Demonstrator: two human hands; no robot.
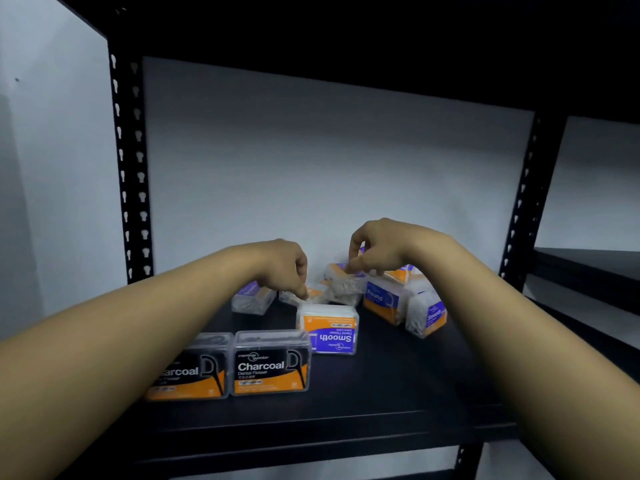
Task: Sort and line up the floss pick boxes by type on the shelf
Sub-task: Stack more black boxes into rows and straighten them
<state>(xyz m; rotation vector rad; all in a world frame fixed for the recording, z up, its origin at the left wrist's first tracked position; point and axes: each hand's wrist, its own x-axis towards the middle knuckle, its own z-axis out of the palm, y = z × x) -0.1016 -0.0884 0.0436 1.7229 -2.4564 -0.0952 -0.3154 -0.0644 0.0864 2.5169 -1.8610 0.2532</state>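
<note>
Two black-and-orange Charcoal boxes (190, 370) (272, 365) stand side by side at the front left of the black shelf (398, 393). Behind them a purple-and-orange Smooth box (329, 332) stands upside down. Further back is a loose cluster: a Round box (382, 299), a tilted Smooth box (427, 315), a purple box (252, 299) at the left, and several blurred ones. My left hand (284, 268) has curled fingers pinching a small clear box (294, 297) in the cluster. My right hand (374, 249) curls over and pinches the top of a raised box (341, 273).
Black perforated uprights (130, 168) (523, 202) frame the shelf bay, with a grey wall (311, 168) behind. A dark shelf board hangs overhead. Another shelf (588, 268) lies to the right. The right front of the shelf surface holds no boxes.
</note>
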